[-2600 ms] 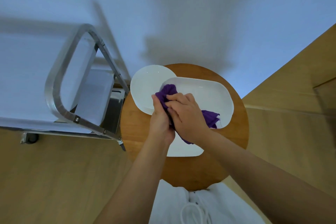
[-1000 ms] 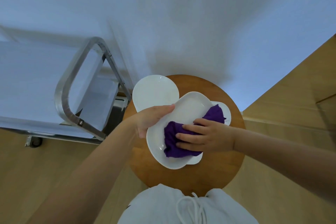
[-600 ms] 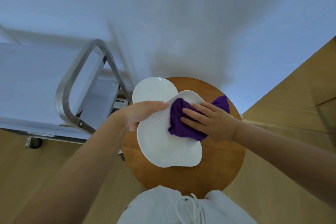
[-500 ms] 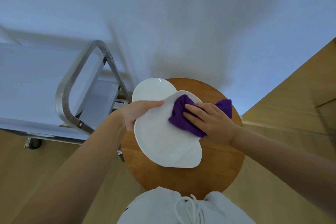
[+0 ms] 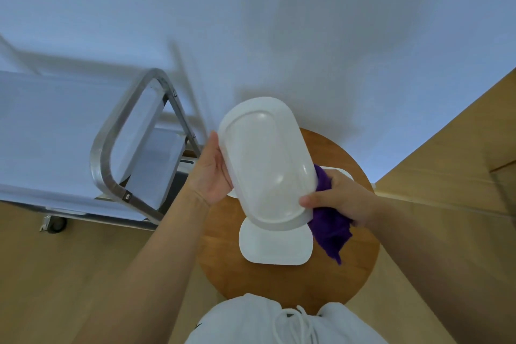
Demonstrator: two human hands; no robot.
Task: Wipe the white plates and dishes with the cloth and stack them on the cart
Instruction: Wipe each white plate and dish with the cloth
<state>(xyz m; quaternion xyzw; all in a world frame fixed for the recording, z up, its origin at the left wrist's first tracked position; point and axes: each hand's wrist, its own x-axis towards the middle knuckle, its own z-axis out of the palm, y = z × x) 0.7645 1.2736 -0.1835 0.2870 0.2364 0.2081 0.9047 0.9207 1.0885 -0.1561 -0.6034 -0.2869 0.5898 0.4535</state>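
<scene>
I hold the white oval dish (image 5: pixel 266 165) lifted above the round wooden table (image 5: pixel 354 268), turned so that its underside faces the camera. My left hand (image 5: pixel 209 173) grips its left rim: the thumb lies along the edge, the palm is cupped against it, and the fingers are hidden behind the dish. My right hand (image 5: pixel 339 198) holds the lower right rim, with the thumb pressed on the underside near the edge and the other fingers curled behind, bunching the purple cloth (image 5: pixel 331 227) against the far side of the dish; a tail of cloth hangs below the hand. A white rectangular plate (image 5: pixel 275 247) lies on the table just under the dish. The metal cart (image 5: pixel 134 148) stands to the left, beside the table.
</scene>
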